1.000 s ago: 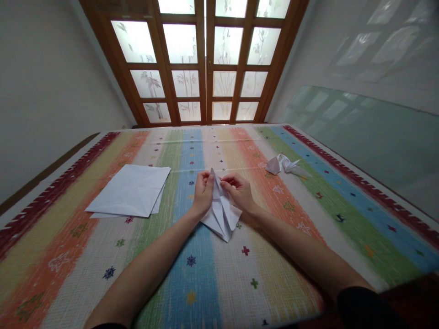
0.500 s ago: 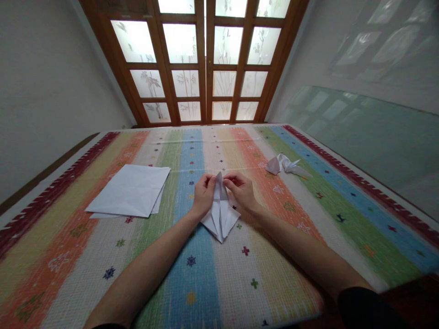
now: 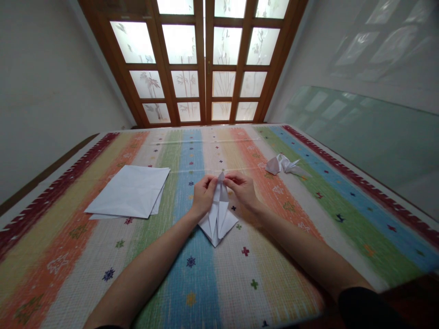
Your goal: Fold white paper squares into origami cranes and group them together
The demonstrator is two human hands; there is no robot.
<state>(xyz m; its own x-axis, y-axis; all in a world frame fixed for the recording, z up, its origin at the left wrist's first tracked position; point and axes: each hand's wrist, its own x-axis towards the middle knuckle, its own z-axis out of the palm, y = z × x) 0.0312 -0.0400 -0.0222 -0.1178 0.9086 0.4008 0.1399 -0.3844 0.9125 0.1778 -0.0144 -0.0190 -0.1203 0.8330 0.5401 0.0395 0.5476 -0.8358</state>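
A partly folded piece of white origami paper (image 3: 219, 217) lies over the middle of the striped tablecloth, its wide pointed end toward me and its narrow tip away. Several creases and flaps run along its length. My left hand (image 3: 205, 194) is closed on the left edge near the narrow tip, thumb and fingers pinched together. On the opposite side, my right hand (image 3: 242, 188) pinches the paper close to the tip with thumb and forefinger. The fingers partly cover the upper edges of the paper.
Left of my hands lies a small stack of white paper sheets (image 3: 128, 192). Folded white paper figures (image 3: 286, 165) sit at the back right. The striped tablecloth (image 3: 164, 283) covers the table, with a wooden glass-paned door (image 3: 205, 91) beyond and walls on both sides.
The near point of the folded paper has swung slightly left and toward me, while its tip has shifted slightly right. Both hands keep their pinch near the tip.
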